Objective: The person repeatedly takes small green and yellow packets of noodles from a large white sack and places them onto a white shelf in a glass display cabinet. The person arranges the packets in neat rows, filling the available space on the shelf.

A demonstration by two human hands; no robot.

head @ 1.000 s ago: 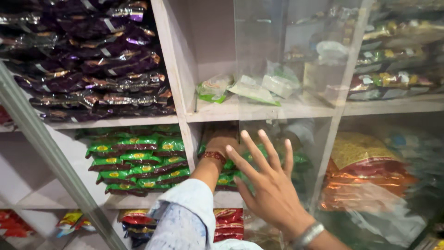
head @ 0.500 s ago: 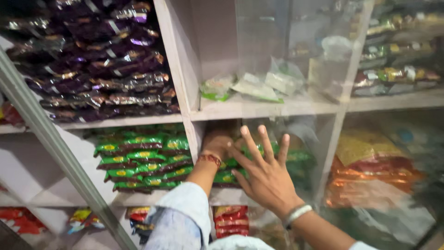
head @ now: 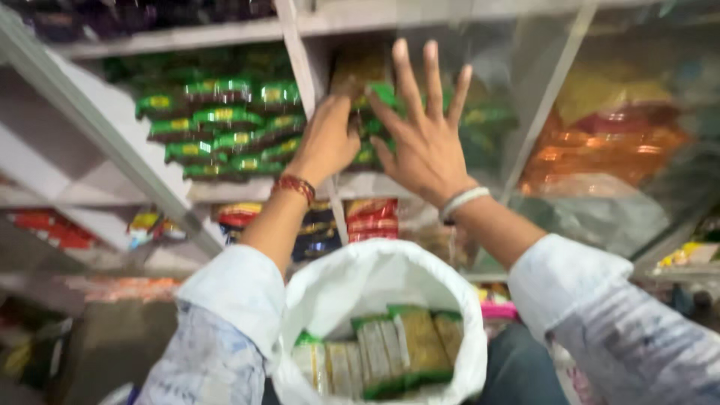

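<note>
Your left hand [head: 328, 142] reaches among the green packets [head: 225, 127] at the shelf's front edge, grip unclear; your right hand [head: 424, 135] spreads wide above the white bag [head: 360, 285].

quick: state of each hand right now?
Left hand: reaching among the green packets on the shelf; grip cannot be told.
Right hand: open, fingers spread, holding nothing.

Pale patterned rolled-up sleeves [head: 225, 330], red beaded bracelet [head: 294, 186] on left wrist, white band [head: 463, 202] on right
</note>
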